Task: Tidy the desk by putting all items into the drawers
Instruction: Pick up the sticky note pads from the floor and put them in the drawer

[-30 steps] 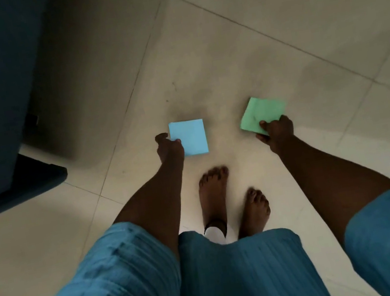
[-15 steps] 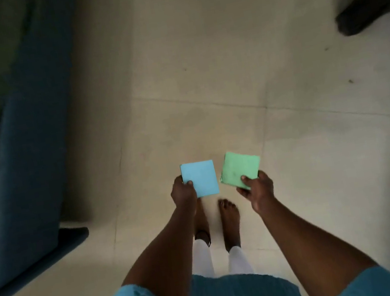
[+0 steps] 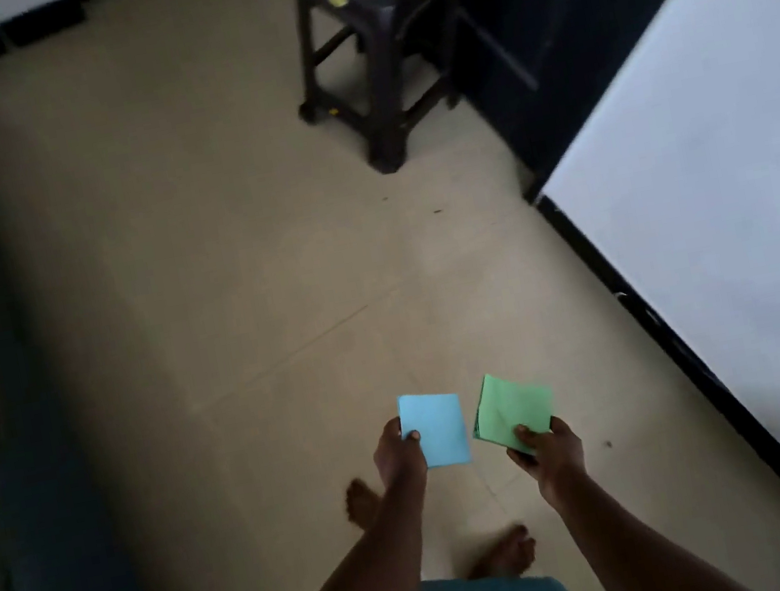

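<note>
My left hand (image 3: 398,455) pinches a light blue square pad of paper (image 3: 437,430) by its left edge, thumb on top. Beside it, my right hand (image 3: 548,449) pinches a green pad of paper (image 3: 510,412) at its lower corner. Both pads are held flat above the tiled floor, side by side and a small gap apart. The white desk top (image 3: 723,184) with a black edge runs along the right. No drawers are visible.
A dark plastic stool (image 3: 379,52) stands on the floor at the top centre. A dark blue sofa (image 3: 16,465) fills the left side. My bare feet (image 3: 507,556) are on the beige tiled floor (image 3: 217,273) below my hands.
The view has swung from the floor at my feet toward the desk and stool. Both hands have kept their pads and drawn closer together.
</note>
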A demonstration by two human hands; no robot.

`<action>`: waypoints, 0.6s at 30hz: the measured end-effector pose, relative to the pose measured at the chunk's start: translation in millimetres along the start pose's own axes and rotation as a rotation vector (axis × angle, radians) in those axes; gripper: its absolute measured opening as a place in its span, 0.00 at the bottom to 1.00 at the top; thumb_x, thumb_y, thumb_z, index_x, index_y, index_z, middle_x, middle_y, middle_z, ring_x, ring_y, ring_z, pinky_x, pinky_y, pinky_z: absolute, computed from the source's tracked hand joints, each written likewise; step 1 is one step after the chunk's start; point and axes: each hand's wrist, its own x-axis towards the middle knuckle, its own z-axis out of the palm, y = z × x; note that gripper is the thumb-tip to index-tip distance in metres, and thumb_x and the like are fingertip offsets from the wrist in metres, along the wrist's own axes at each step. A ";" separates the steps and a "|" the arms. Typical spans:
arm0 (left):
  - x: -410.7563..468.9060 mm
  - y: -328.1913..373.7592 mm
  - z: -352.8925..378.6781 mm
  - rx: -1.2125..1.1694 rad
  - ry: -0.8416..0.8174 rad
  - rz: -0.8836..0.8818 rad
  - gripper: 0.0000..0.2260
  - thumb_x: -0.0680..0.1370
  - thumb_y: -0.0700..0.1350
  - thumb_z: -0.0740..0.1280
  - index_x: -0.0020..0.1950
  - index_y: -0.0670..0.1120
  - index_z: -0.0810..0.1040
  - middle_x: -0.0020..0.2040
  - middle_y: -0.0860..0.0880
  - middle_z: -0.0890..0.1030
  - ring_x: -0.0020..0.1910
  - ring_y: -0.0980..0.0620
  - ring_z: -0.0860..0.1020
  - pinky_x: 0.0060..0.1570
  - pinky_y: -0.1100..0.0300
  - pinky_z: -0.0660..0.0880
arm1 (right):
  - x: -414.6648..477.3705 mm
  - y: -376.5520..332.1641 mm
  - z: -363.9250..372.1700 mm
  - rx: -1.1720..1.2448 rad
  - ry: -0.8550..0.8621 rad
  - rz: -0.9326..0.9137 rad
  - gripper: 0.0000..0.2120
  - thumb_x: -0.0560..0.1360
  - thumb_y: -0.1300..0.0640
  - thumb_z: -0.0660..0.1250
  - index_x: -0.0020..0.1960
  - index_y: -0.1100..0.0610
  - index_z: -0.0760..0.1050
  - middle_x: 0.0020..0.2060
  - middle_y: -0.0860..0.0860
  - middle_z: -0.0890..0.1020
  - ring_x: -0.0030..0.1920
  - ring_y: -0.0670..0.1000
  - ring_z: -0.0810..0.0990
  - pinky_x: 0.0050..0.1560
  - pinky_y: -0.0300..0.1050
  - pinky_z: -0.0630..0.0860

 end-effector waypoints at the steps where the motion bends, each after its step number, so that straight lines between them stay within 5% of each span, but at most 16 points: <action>1: -13.7 3.6 13.7 0.053 -0.024 0.024 0.15 0.78 0.39 0.62 0.65 0.41 0.74 0.60 0.39 0.79 0.56 0.40 0.78 0.54 0.47 0.78 | -2.6 -5.8 -23.0 0.042 0.019 0.000 0.12 0.75 0.74 0.61 0.55 0.62 0.70 0.49 0.60 0.73 0.42 0.56 0.74 0.38 0.47 0.76; 4: -55.8 9.7 54.1 0.239 -0.086 0.095 0.16 0.79 0.39 0.62 0.67 0.41 0.73 0.62 0.41 0.78 0.60 0.41 0.77 0.57 0.55 0.75 | -5.5 -14.5 -88.4 0.145 0.071 0.015 0.13 0.76 0.73 0.61 0.58 0.63 0.71 0.49 0.59 0.74 0.39 0.51 0.74 0.40 0.48 0.76; 9: -136.3 21.1 142.8 0.458 -0.193 0.208 0.17 0.80 0.39 0.61 0.68 0.40 0.72 0.65 0.41 0.77 0.63 0.42 0.75 0.59 0.57 0.71 | -12.4 -25.0 -210.8 0.342 0.181 0.056 0.18 0.76 0.73 0.60 0.65 0.65 0.68 0.50 0.58 0.74 0.48 0.57 0.75 0.46 0.52 0.75; 13: -206.4 41.7 222.1 0.580 -0.316 0.363 0.17 0.80 0.39 0.61 0.68 0.40 0.72 0.65 0.42 0.77 0.63 0.42 0.74 0.59 0.57 0.70 | -23.7 -36.7 -305.4 0.524 0.273 0.047 0.19 0.76 0.73 0.61 0.66 0.64 0.69 0.52 0.59 0.76 0.50 0.59 0.75 0.36 0.46 0.75; 18: -295.5 62.3 309.1 0.705 -0.485 0.583 0.16 0.80 0.39 0.62 0.68 0.39 0.72 0.62 0.41 0.78 0.61 0.42 0.76 0.56 0.57 0.71 | -45.6 -54.9 -412.5 0.761 0.421 -0.045 0.18 0.76 0.73 0.61 0.64 0.64 0.70 0.51 0.59 0.76 0.42 0.56 0.77 0.35 0.46 0.74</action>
